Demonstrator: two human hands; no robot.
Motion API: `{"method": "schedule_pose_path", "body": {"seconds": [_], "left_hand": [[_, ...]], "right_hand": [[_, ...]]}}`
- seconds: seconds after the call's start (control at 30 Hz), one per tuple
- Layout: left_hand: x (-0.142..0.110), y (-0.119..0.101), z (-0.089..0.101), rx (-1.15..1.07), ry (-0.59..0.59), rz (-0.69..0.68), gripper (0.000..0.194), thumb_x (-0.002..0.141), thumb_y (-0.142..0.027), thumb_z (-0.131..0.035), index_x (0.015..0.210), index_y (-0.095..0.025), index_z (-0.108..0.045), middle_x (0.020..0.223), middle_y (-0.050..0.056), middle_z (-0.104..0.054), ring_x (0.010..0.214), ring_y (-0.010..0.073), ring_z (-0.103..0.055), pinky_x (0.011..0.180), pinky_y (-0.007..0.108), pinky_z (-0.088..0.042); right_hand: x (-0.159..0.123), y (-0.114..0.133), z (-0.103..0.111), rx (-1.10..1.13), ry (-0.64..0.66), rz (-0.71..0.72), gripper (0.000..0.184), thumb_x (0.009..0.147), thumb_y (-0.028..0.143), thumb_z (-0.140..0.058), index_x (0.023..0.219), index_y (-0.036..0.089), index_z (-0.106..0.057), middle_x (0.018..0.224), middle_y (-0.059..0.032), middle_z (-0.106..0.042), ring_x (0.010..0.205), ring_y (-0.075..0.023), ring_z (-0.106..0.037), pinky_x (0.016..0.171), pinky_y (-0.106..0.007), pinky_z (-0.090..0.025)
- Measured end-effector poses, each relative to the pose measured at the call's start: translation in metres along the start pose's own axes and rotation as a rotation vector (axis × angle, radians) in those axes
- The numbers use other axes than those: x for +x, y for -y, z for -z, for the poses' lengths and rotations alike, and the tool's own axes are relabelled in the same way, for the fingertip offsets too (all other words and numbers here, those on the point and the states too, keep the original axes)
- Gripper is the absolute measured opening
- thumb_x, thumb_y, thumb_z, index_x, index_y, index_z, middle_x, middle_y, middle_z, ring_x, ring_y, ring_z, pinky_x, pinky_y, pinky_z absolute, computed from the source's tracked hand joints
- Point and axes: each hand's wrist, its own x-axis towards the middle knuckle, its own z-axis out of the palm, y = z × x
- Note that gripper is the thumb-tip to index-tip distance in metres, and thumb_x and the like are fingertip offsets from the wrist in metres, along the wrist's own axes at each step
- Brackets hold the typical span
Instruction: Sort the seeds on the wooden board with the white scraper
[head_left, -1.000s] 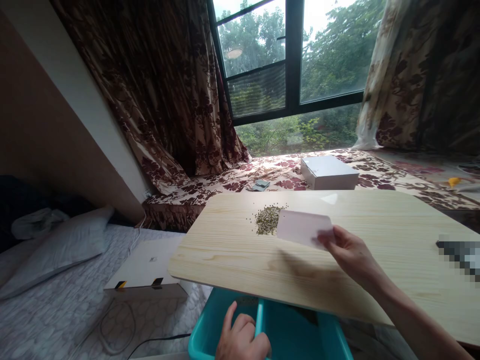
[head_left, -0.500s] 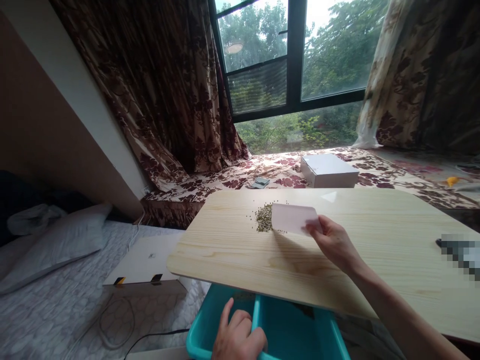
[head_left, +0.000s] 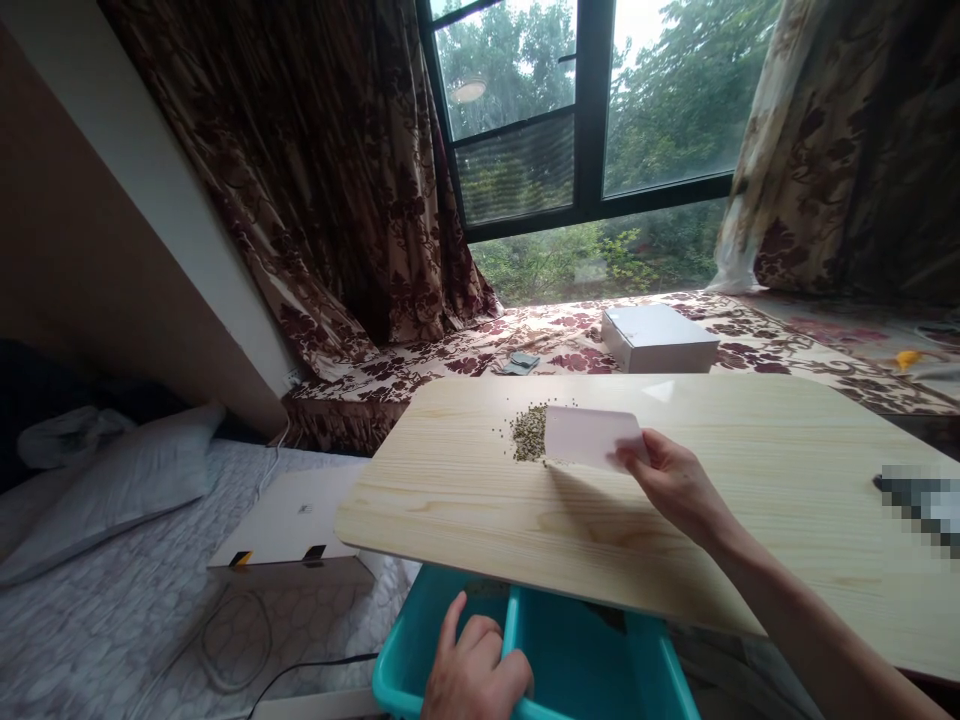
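Observation:
My right hand (head_left: 675, 482) pinches a pale card (head_left: 589, 437) by its right end and holds it against a small pile of green seeds (head_left: 529, 436) on the light wooden tabletop (head_left: 600, 540). The card's left edge touches the pile. My left hand (head_left: 476, 672) grips the rim of a teal plastic bin (head_left: 585, 665) that sits below the near edge of the tabletop, fingers curled over the rim.
A white box (head_left: 658, 339) and a small dark object (head_left: 521, 363) lie on the flowered window seat behind. A flat white box (head_left: 289, 520), a cable (head_left: 225, 650) and a pillow (head_left: 112, 495) lie on the bed at left. A blurred dark item (head_left: 919, 495) rests at the table's right.
The card has pushed the seeds leftward into a tighter pile over the last second. My left hand has stayed on the bin rim.

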Motion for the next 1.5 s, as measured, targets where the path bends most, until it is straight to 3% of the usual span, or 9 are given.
{"method": "schedule_pose_path", "body": {"seconds": [0.17,0.43,0.63,0.73,0.87,1.0,1.13,1.27,1.5], "left_hand": [[-0.003,0.002,-0.005,-0.029,-0.024,0.014,0.026,0.092,-0.017,-0.032,0.075,-0.025,-0.050,0.066,-0.003,-0.047,0.077,0.0166,-0.058,0.102,0.055,-0.035],[0.000,0.000,-0.002,-0.009,-0.004,0.005,0.032,0.095,-0.021,-0.025,0.075,-0.024,-0.049,0.065,-0.002,-0.047,0.078,0.0177,-0.058,0.099,0.059,-0.037],[-0.001,0.000,-0.004,-0.004,-0.070,0.020,0.034,0.096,-0.016,-0.026,0.074,-0.025,-0.050,0.064,-0.003,-0.046,0.075,0.0157,-0.057,0.102,0.054,-0.036],[0.001,-0.002,-0.001,0.007,-0.063,0.027,0.036,0.098,-0.023,-0.025,0.072,-0.025,-0.050,0.064,-0.003,-0.046,0.075,0.0165,-0.058,0.100,0.056,-0.038],[0.005,-0.005,0.005,0.017,-0.049,0.033,0.033,0.096,-0.035,-0.035,0.069,-0.024,-0.048,0.063,-0.004,-0.045,0.074,0.0168,-0.057,0.097,0.057,-0.040],[0.006,-0.006,0.009,0.014,-0.042,0.031,0.033,0.096,-0.037,-0.035,0.068,-0.023,-0.048,0.062,-0.004,-0.044,0.073,0.0169,-0.058,0.095,0.059,-0.041],[0.003,-0.004,0.006,-0.015,-0.052,0.037,0.035,0.088,-0.052,-0.049,0.068,-0.023,-0.048,0.063,-0.005,-0.044,0.073,0.0175,-0.058,0.095,0.059,-0.040],[0.002,-0.002,0.002,-0.037,-0.060,0.036,0.042,0.082,-0.063,-0.052,0.068,-0.023,-0.048,0.064,-0.005,-0.044,0.073,0.0182,-0.057,0.096,0.059,-0.039],[-0.005,0.004,0.000,0.007,-0.074,0.025,0.042,0.080,-0.063,-0.053,0.068,-0.024,-0.047,0.063,-0.004,-0.044,0.074,0.0193,-0.057,0.098,0.058,-0.036]], "right_hand": [[0.000,-0.003,-0.002,0.051,0.015,0.005,0.018,0.076,0.037,-0.058,0.078,0.020,-0.063,0.073,-0.0041,-0.071,0.069,-0.0208,-0.064,0.064,-0.031,-0.048],[-0.001,-0.001,-0.002,0.081,0.007,-0.014,0.019,0.075,0.037,-0.058,0.077,0.019,-0.062,0.073,-0.0048,-0.071,0.070,-0.0216,-0.065,0.064,-0.031,-0.049],[-0.003,-0.004,-0.002,0.072,0.026,-0.018,0.019,0.074,0.038,-0.058,0.075,0.020,-0.063,0.072,-0.0048,-0.071,0.069,-0.0217,-0.065,0.063,-0.032,-0.049],[-0.005,-0.006,-0.001,0.099,0.030,-0.027,0.020,0.075,0.039,-0.058,0.076,0.020,-0.063,0.072,-0.0049,-0.071,0.069,-0.0216,-0.065,0.063,-0.031,-0.050],[-0.003,-0.009,-0.006,0.115,0.018,-0.030,0.020,0.074,0.039,-0.058,0.078,0.019,-0.063,0.073,-0.0046,-0.071,0.069,-0.0210,-0.064,0.063,-0.032,-0.049],[0.001,-0.012,-0.012,0.118,0.031,-0.025,0.020,0.074,0.038,-0.058,0.079,0.019,-0.064,0.073,-0.0042,-0.071,0.069,-0.0208,-0.064,0.065,-0.032,-0.049],[0.000,-0.014,-0.011,0.120,0.060,-0.034,0.023,0.074,0.039,-0.059,0.081,0.018,-0.065,0.077,-0.0056,-0.072,0.072,-0.0217,-0.065,0.067,-0.033,-0.050],[-0.002,-0.014,-0.009,0.159,0.078,-0.052,0.024,0.075,0.039,-0.059,0.084,0.018,-0.065,0.082,-0.0068,-0.073,0.076,-0.0228,-0.066,0.070,-0.034,-0.051],[-0.002,-0.014,-0.017,0.188,0.115,-0.034,0.025,0.076,0.040,-0.060,0.086,0.018,-0.065,0.084,-0.0072,-0.073,0.078,-0.0233,-0.067,0.072,-0.034,-0.052]]}}
